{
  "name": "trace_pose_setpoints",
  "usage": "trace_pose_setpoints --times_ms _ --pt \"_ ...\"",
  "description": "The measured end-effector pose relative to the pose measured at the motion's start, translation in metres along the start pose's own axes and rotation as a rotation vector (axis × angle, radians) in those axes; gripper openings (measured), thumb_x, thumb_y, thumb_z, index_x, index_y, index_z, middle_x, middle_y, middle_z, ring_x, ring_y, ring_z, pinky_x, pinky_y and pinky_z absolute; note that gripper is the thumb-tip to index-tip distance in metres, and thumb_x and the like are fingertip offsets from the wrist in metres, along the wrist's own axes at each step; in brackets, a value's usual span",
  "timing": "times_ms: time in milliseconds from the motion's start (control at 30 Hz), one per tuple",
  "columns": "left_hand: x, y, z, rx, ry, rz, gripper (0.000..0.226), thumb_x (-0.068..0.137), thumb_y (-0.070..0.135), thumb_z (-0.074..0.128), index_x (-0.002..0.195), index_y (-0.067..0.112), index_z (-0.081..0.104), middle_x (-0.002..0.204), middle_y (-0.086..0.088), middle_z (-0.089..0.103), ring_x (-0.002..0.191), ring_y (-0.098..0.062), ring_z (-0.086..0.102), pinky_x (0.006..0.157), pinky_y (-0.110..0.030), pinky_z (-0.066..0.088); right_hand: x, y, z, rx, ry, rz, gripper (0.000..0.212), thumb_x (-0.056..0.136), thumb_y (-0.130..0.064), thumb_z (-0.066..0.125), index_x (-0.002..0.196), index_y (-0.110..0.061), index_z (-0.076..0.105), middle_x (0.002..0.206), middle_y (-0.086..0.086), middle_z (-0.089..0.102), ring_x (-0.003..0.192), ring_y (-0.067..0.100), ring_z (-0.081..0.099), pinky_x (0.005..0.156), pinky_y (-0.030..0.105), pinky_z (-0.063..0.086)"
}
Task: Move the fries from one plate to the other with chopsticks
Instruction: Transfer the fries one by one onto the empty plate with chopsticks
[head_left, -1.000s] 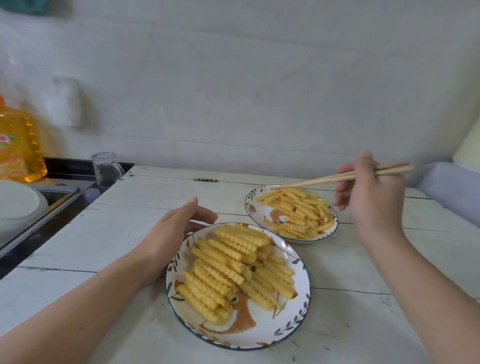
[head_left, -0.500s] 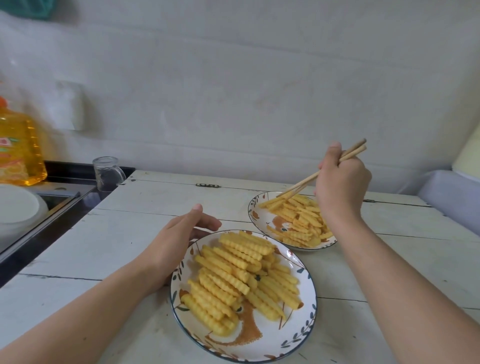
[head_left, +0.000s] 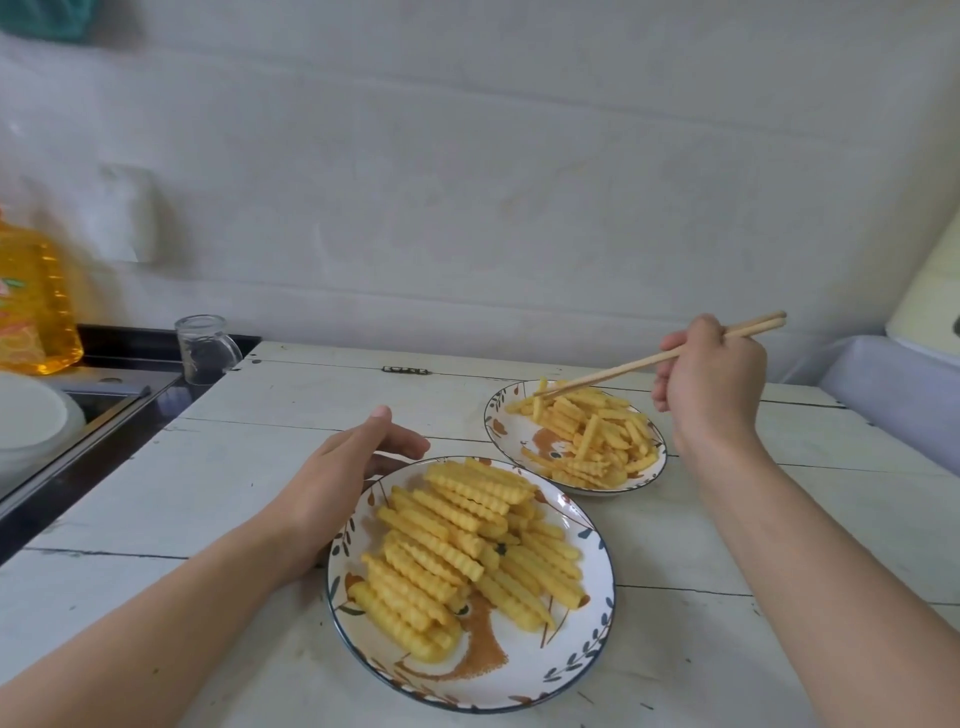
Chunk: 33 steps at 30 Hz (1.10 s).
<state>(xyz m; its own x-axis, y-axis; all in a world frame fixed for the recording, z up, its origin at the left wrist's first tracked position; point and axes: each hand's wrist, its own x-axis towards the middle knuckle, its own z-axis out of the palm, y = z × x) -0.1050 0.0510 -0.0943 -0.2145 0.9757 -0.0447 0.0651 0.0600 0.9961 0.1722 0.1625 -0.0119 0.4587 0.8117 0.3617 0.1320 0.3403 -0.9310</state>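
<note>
fries (head_left: 467, 540): yellow, with wavy ridges
near plate (head_left: 576, 660): white, dark blue rim, brown tree and small leaves painted on it
far plate (head_left: 511, 436): white, same blue rim and brown picture
chopsticks (head_left: 628, 366): light tan
table (head_left: 249, 467): white boards with dark cracks
bottle (head_left: 31, 306) left of the table: golden yellow
wall (head_left: 467, 182): white

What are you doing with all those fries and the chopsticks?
A person is moving fries between two plates on a white wooden table. The right hand holds chopsticks, and their tips pinch one fry over the far plate. The left hand rests against the rim of the near plate, which has a big pile of crinkle fries. Both plates have fries on them.
</note>
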Motion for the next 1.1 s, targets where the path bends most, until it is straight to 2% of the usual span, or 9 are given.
trace_pose_setpoints --times_ms 100,267,400,533,733,867,967,1033,1100 --pt "-0.001 0.001 0.001 -0.002 0.005 -0.005 0.058 0.110 0.057 0.038 0.102 0.020 0.082 0.105 -0.013 0.081 0.101 -0.035 0.077 0.093 -0.051 0.060 -0.007 -0.005 -0.016 0.212 -0.053 0.070 0.035 0.099 -0.019 0.040 0.070 -0.007 0.056 0.041 -0.002 0.042 0.031 0.016 0.033 0.038 0.020 0.025" --pt "-0.004 0.003 0.002 0.018 0.002 0.002 0.059 0.111 0.056 0.036 0.103 0.019 0.081 0.106 -0.013 0.081 0.095 -0.029 0.078 0.089 -0.047 0.059 -0.024 -0.007 -0.035 0.453 -0.279 0.160 0.040 0.103 -0.020 0.044 0.067 -0.007 0.055 0.046 0.004 0.039 0.032 0.015 0.028 0.041 0.018 0.021" --pt "-0.005 0.003 0.003 0.004 0.013 0.006 0.059 0.111 0.056 0.037 0.100 0.020 0.083 0.109 -0.011 0.081 0.097 -0.026 0.077 0.092 -0.047 0.058 -0.030 -0.020 -0.043 0.453 -0.503 0.111 0.050 0.105 -0.023 0.043 0.058 -0.013 0.059 0.048 0.006 0.038 0.030 0.014 0.024 0.041 0.018 0.020" --pt "-0.003 0.003 0.003 -0.024 0.002 -0.004 0.059 0.111 0.056 0.038 0.107 0.015 0.080 0.109 -0.016 0.080 0.092 -0.028 0.076 0.090 -0.047 0.058 -0.043 -0.027 -0.041 0.369 -0.612 -0.010 0.055 0.106 -0.022 0.041 0.057 -0.014 0.062 0.046 0.005 0.039 0.029 0.013 0.027 0.042 0.020 0.019" --pt "-0.001 0.001 0.003 -0.034 -0.022 -0.010 0.059 0.111 0.056 0.038 0.109 0.013 0.078 0.104 -0.017 0.081 0.088 -0.029 0.076 0.086 -0.046 0.058 -0.055 -0.026 -0.034 0.290 -0.676 -0.147 0.051 0.107 -0.021 0.044 0.061 -0.016 0.066 0.048 0.005 0.042 0.031 0.014 0.030 0.043 0.025 0.020" --pt "-0.001 0.001 0.003 -0.031 -0.029 -0.002 0.059 0.111 0.056 0.037 0.107 0.014 0.079 0.104 -0.017 0.081 0.086 -0.028 0.075 0.086 -0.046 0.058 -0.054 -0.025 -0.035 0.306 -0.673 -0.138 0.049 0.106 -0.024 0.045 0.063 -0.017 0.068 0.049 0.005 0.044 0.032 0.014 0.030 0.044 0.028 0.019" --pt "-0.001 -0.001 0.001 -0.014 -0.030 0.010 0.059 0.111 0.057 0.037 0.100 0.021 0.082 0.109 -0.012 0.080 0.095 -0.027 0.076 0.096 -0.051 0.057 -0.047 -0.023 -0.036 0.370 -0.559 -0.091 0.049 0.106 -0.023 0.046 0.062 -0.018 0.068 0.051 0.004 0.046 0.035 0.016 0.031 0.044 0.028 0.018" --pt "-0.001 -0.003 0.000 0.029 -0.016 0.036 0.058 0.111 0.057 0.035 0.097 0.027 0.083 0.111 -0.003 0.081 0.107 -0.024 0.075 0.107 -0.052 0.053 -0.040 -0.022 -0.038 0.376 -0.447 -0.095 0.045 0.106 -0.025 0.047 0.066 -0.018 0.067 0.057 0.005 0.050 0.038 0.016 0.036 0.042 0.023 0.023" --pt "-0.001 -0.003 0.001 0.052 -0.004 0.070 0.057 0.111 0.055 0.035 0.098 0.030 0.083 0.111 0.003 0.081 0.112 -0.020 0.073 0.113 -0.052 0.048 -0.032 -0.023 -0.042 0.296 -0.412 -0.156 0.041 0.107 -0.027 0.047 0.072 -0.014 0.066 0.059 0.005 0.051 0.041 0.016 0.041 0.041 0.022 0.032"
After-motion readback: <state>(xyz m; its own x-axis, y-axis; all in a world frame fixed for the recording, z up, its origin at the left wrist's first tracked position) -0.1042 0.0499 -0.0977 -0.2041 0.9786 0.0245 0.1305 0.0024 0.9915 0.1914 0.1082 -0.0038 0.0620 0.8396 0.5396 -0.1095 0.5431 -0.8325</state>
